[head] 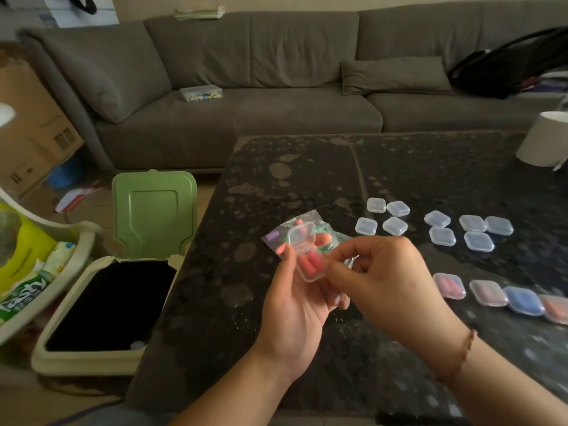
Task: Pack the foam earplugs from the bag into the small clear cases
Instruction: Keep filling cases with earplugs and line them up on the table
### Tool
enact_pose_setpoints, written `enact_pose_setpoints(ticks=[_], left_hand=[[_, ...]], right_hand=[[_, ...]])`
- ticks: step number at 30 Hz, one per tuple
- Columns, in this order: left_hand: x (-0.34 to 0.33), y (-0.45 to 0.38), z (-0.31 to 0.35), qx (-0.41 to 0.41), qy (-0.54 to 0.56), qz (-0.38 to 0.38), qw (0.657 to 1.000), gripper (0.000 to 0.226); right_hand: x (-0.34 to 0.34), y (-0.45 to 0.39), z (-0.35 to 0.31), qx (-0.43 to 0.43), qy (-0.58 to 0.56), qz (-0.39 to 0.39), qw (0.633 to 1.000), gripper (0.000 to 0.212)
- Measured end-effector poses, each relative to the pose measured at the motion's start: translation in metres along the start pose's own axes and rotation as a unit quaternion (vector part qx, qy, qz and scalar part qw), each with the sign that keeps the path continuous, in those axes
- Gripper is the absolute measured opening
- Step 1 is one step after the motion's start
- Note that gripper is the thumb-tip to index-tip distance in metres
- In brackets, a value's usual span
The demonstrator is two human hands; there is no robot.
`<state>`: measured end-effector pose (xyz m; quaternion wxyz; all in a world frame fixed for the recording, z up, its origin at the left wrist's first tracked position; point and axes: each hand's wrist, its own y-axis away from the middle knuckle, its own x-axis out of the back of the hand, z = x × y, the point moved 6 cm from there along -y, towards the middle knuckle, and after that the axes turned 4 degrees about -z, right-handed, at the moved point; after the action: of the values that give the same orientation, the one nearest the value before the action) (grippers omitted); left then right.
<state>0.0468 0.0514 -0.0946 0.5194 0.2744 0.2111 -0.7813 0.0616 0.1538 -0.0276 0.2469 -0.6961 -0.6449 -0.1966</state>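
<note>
My left hand [292, 305] holds a small clear case [307, 256] with its lid swung up; pink earplugs lie inside it. Behind the case the same hand also holds the clear bag [278, 233] of coloured earplugs. My right hand [381, 272] is just right of the case, fingers curled, fingertips at the case's right edge. Several empty closed cases [396, 226] lie on the dark table [307, 167]. Several filled cases [488, 293] stand in a row at the right.
A white cylinder [542, 142] stands at the table's far right. An open bin with a green lid [153, 213] sits on the floor left of the table. A grey sofa [246, 87] runs behind.
</note>
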Motion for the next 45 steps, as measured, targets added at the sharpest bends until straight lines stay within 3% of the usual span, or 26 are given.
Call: enact_pose_setpoints(ticks=[5, 11, 14, 16, 18, 20, 22, 28, 34, 40, 43, 45], left_hand=[[-0.001, 0.001, -0.003, 0.025, 0.075, -0.016, 0.997, 0.049], [-0.001, 0.002, -0.011, 0.079, 0.188, 0.004, 0.979, 0.047], [-0.002, 0.001, -0.010, 0.078, 0.147, 0.008, 0.986, 0.046], [-0.006, 0.002, -0.008, 0.074, 0.090, 0.001, 0.993, 0.040], [-0.009, 0.004, -0.007, 0.073, 0.041, -0.001, 0.996, 0.038], [-0.011, 0.006, -0.007, 0.077, 0.033, -0.005, 0.996, 0.040], [-0.010, 0.006, -0.007, 0.077, 0.033, -0.011, 0.996, 0.042], [-0.015, 0.007, -0.006, 0.065, 0.024, -0.042, 0.997, 0.053], [-0.017, 0.009, -0.008, 0.072, 0.027, -0.059, 0.995, 0.056], [-0.014, 0.005, -0.010, 0.086, 0.060, -0.080, 0.991, 0.054], [-0.012, 0.005, -0.005, 0.079, 0.051, -0.077, 0.993, 0.053], [-0.012, 0.006, -0.002, 0.060, 0.054, -0.066, 0.995, 0.040]], right_hand=[[0.009, 0.002, -0.006, 0.041, -0.022, 0.010, 0.999, 0.018], [0.006, 0.005, -0.008, 0.067, -0.044, -0.056, 0.995, 0.017], [0.007, 0.006, -0.007, 0.086, -0.057, -0.043, 0.994, 0.012], [0.014, 0.007, -0.007, 0.114, -0.035, 0.008, 0.993, 0.008], [0.022, 0.007, -0.008, 0.141, 0.029, 0.046, 0.989, 0.028], [0.022, 0.006, -0.008, 0.167, 0.056, 0.027, 0.984, 0.044], [0.019, 0.005, -0.008, 0.184, 0.062, 0.015, 0.981, 0.047], [0.009, 0.004, 0.001, 0.160, 0.028, 0.019, 0.987, 0.043], [0.005, 0.001, 0.003, 0.169, 0.021, 0.022, 0.985, 0.025], [0.013, 0.002, -0.002, 0.223, -0.038, -0.051, 0.973, 0.027], [0.012, 0.006, -0.007, 0.266, -0.006, -0.076, 0.961, 0.020], [0.009, 0.007, -0.006, 0.282, 0.053, -0.075, 0.955, 0.022]])
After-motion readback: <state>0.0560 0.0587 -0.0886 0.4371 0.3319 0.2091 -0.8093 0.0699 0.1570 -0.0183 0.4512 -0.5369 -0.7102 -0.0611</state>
